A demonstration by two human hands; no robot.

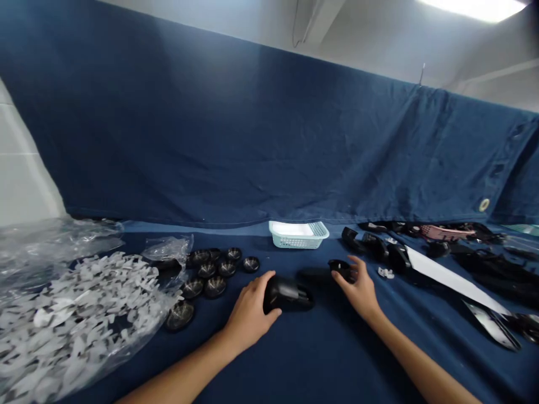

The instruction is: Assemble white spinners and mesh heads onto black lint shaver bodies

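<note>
My left hand [252, 308] is closed round the left end of a black plastic housing [288, 294], rounded at that end and with an opening toward its right. To the right, my right hand [357, 283] grips a small black plastic part [340, 270] between thumb and fingers. Just left of that part, a dark flat piece [314, 275] lies on the blue cloth. Several round black caps [215, 287] with fine radiating lines sit to the left of my left hand. A small white clip [386, 273] rests right of my right hand.
A clear plastic bag [84, 320] of many white plastic pieces spreads over the left side. At the back stands a light blue basket [297, 241]. Black parts, a long white strip [457, 279] and a pink basket [446, 232] crowd the right. A blue curtain [252, 123] hangs behind.
</note>
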